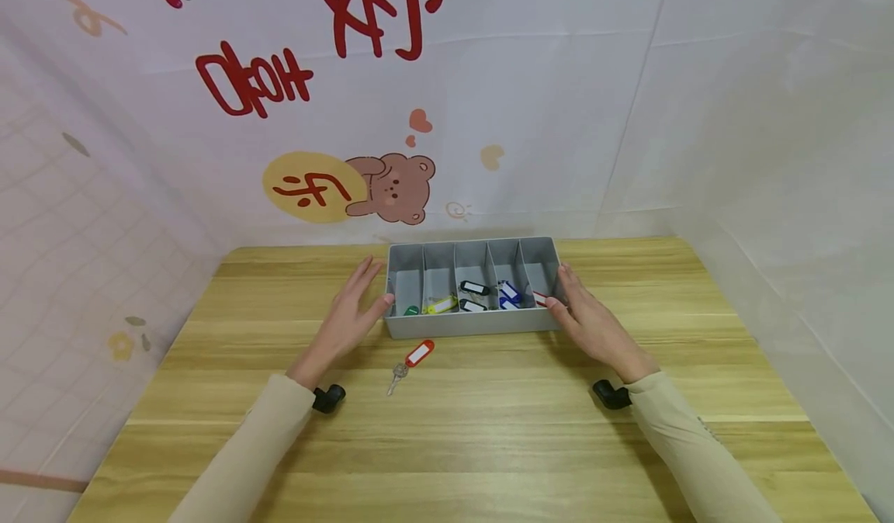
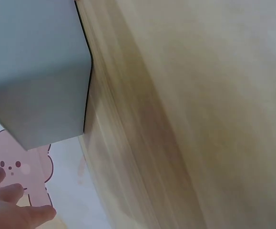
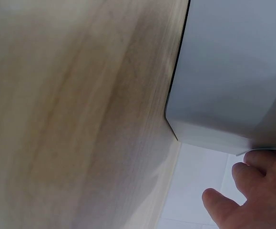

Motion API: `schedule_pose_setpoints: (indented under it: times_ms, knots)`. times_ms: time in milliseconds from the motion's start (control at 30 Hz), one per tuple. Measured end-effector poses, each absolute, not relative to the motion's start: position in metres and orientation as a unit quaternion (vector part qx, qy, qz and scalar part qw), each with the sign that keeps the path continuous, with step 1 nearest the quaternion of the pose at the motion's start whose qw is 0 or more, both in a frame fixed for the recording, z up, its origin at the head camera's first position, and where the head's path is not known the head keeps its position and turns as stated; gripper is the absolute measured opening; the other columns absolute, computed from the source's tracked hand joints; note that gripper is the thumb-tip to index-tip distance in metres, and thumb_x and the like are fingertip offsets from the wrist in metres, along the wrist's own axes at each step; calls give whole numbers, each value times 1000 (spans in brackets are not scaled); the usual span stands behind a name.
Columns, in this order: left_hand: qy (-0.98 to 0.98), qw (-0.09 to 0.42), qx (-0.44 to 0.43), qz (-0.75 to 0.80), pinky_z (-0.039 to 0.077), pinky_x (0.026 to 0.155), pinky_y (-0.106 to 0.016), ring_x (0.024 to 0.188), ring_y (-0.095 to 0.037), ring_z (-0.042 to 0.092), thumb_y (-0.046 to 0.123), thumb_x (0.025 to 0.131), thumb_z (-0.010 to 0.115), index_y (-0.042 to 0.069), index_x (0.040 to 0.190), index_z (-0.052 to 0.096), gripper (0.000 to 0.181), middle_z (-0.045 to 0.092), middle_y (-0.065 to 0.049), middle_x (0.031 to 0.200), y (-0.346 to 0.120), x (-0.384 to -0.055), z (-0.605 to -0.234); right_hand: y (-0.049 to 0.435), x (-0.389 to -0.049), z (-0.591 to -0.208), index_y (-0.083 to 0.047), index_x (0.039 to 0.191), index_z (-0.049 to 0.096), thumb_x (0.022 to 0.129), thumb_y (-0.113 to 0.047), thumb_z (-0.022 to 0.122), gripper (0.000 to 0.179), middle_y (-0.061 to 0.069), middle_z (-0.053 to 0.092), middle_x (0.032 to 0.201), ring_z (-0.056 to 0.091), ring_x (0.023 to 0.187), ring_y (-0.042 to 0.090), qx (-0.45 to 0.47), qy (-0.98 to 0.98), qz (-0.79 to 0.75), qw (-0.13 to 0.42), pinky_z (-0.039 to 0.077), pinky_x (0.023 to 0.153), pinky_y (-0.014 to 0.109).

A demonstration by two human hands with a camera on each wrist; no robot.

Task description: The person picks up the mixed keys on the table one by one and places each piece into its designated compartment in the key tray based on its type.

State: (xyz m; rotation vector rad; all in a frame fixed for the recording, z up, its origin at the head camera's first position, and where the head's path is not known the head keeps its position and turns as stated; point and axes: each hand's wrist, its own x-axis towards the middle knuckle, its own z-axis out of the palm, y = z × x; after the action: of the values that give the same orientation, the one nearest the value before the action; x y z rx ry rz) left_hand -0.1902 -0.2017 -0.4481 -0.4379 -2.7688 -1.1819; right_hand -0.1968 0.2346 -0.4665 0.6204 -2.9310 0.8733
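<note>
A grey divided box (image 1: 469, 323) stands at the back of the wooden table. Beside its left end is my left hand (image 1: 352, 309), fingers extended and thumb at the front left corner. My right hand (image 1: 594, 325) lies along the right end, its fingers at the side wall and its thumb over the front rim. Inside, from left to right, the compartments hold a green tag (image 1: 411, 310), a yellow key tag (image 1: 441, 305), black key tags (image 1: 474, 287), blue key tags (image 1: 509, 290) and a red tag (image 1: 540, 299) partly hidden by the right thumb.
On the table (image 1: 489, 430), in front of the box's left part, lies a red key tag (image 1: 420, 353) with a silver key (image 1: 396, 377). White printed sheeting (image 1: 559, 119) rises behind the table and along both sides.
</note>
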Motion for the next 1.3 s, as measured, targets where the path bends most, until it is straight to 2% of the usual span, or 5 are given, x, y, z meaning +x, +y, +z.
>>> schedule_pose_setpoints:
  times_ms: [233, 500, 833, 1067, 1300]
  knots:
    - [-911, 51, -172, -372, 19, 115, -74, 157, -38, 14, 44, 103, 59, 11, 165, 28, 77, 11, -3, 174, -209, -173, -445, 236, -198, -467, 4, 163, 13, 112, -36, 44, 72, 23, 11, 171, 13, 157, 40, 198, -941, 276, 9, 20, 121, 61]
    - [-907, 58, -188, -373, 22, 115, -72, 157, -37, 16, 45, 101, 60, 11, 165, 29, 79, 12, -2, 174, -209, -156, -444, 236, -198, -468, 4, 163, 13, 112, -38, 43, 73, 20, 9, 171, 12, 157, 38, 200, -939, 278, 8, 19, 122, 59]
    - [-906, 77, -170, -381, 27, 113, -72, 152, -40, 30, 38, 100, 67, 12, 163, 33, 76, 31, -15, 167, -207, -137, -446, 236, -197, -466, 5, 163, 14, 112, -41, 42, 74, 20, 10, 171, 12, 157, 38, 202, -939, 279, 10, 20, 121, 60]
    - [-892, 88, -143, -419, 32, 111, -71, 146, -43, 37, 34, 99, 69, 12, 159, 41, 69, 40, -17, 161, -203, -124, -447, 236, -196, -464, 5, 163, 13, 112, -41, 42, 74, 16, 7, 172, 12, 157, 38, 200, -937, 286, 6, 19, 122, 59]
    - [-873, 103, -131, -459, 38, 114, -56, 142, -37, 45, 26, 98, 72, 5, 153, 47, 64, 46, -16, 155, -195, -115, -450, 235, -195, -464, 5, 163, 14, 112, -40, 42, 74, 17, 8, 172, 12, 157, 38, 202, -937, 286, 9, 19, 122, 59]
